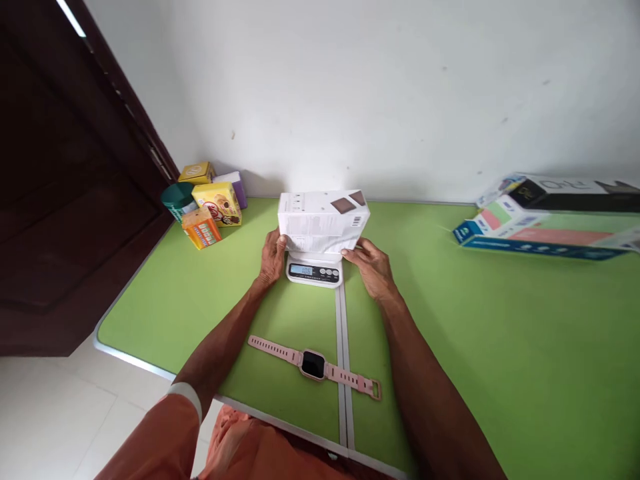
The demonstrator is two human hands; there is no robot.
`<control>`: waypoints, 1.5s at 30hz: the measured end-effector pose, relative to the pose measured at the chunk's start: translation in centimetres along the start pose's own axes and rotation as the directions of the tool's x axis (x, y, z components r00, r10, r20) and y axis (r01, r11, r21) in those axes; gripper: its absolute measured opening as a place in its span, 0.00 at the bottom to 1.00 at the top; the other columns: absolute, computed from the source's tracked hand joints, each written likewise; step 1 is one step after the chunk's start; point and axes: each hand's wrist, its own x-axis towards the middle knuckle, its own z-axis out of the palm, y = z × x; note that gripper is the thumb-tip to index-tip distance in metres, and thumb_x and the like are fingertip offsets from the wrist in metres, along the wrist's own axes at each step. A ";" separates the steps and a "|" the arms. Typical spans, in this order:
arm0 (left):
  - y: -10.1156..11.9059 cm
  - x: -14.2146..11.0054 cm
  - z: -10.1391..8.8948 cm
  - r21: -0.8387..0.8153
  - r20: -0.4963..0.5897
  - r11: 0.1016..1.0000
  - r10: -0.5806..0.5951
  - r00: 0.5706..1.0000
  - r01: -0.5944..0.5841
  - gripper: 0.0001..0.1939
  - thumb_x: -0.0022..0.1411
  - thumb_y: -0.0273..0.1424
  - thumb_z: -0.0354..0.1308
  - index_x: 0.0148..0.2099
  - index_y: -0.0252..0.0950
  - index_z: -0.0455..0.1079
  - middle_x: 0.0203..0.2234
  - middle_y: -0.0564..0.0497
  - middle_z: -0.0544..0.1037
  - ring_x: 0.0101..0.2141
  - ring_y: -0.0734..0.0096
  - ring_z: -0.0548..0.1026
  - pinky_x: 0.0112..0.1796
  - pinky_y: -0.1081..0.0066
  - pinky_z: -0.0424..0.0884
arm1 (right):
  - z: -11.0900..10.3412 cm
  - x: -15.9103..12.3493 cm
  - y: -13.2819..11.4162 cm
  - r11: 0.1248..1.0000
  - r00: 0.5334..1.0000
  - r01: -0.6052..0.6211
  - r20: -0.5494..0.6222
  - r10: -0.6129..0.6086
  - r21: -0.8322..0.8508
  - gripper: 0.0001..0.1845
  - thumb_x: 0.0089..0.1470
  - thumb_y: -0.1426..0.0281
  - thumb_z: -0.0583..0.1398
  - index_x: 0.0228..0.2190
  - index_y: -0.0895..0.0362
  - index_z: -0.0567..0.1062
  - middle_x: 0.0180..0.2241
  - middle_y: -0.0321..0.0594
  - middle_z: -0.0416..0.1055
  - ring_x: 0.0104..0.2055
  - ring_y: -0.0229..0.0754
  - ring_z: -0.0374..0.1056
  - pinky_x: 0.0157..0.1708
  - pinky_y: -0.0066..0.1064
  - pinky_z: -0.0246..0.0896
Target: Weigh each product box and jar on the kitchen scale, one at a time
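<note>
A white printed box (320,223) stands on the pan of a white digital kitchen scale (315,270), hiding most of the pan. The scale's lit display and round buttons face me. My left hand (273,257) grips the box's lower left corner, thumb on its front face. At the lower right corner my right hand (371,267) holds the same box between thumb and fingers. Nearer to me, a pink smartwatch (313,365) with a dark screen lies flat, its strap stretched out to both sides.
On the green folding table (150,313), several small packages, including a yellow box (218,203) and an orange box (201,227), cluster at the back left around a green-lidded tub (179,195). Larger cartons (550,220) lie at the right. A wall rises behind; a dark door (65,187) stands left.
</note>
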 end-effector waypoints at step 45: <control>-4.4 -3.6 -28.8 0.184 -0.402 0.909 -0.278 0.873 0.374 0.40 0.52 0.58 0.71 0.56 0.35 0.69 0.56 0.32 0.80 0.55 0.44 0.79 0.59 0.46 0.77 | 31.8 -3.6 2.8 0.777 0.776 0.411 0.630 -0.024 -0.477 0.35 0.63 0.75 0.64 0.69 0.57 0.65 0.66 0.57 0.71 0.64 0.57 0.73 0.65 0.49 0.71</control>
